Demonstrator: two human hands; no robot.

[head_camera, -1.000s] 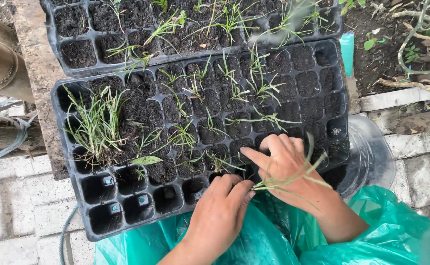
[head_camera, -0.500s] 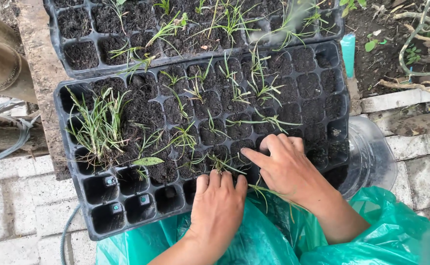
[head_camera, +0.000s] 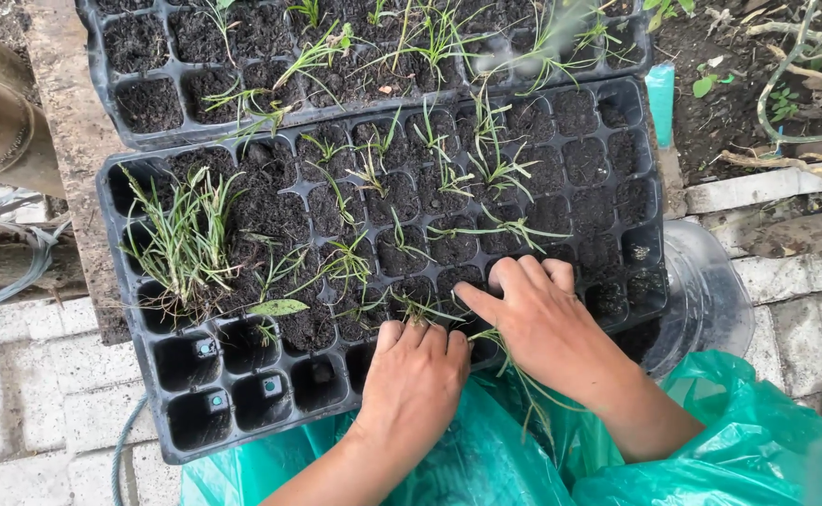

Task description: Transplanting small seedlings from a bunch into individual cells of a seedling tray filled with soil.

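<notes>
Pressing down with flat fingers, the left hand [head_camera: 418, 373] rests on soil at the near edge of the tray [head_camera: 139, 394], open and holding nothing; the right hand [head_camera: 540, 323], just beside it, lies curled over the neighbouring cells with a few seedlings [head_camera: 523, 384] trailing from under its palm — grasped there, it seems, though the grip itself is hidden. Good practice here, as I judge it: firm the soil gently around each stem so the blades stand free rather than buried; keep the spare seedlings loose in the right hand so they are not crushed; work one cell at a time.

Counts: two hands; two black trays — the near one under the fingers, a second tray [head_camera: 102, 84] beyond them, overlapped by its far edge; left of the left hand, about six cells stand without soil, though the exact number is hard to fix; planted tufts number well over a dozen, too tangled to count surely; one green bag [head_camera: 739, 440] under the wrists; one clear tub [head_camera: 711, 300] right of the right hand.
</notes>
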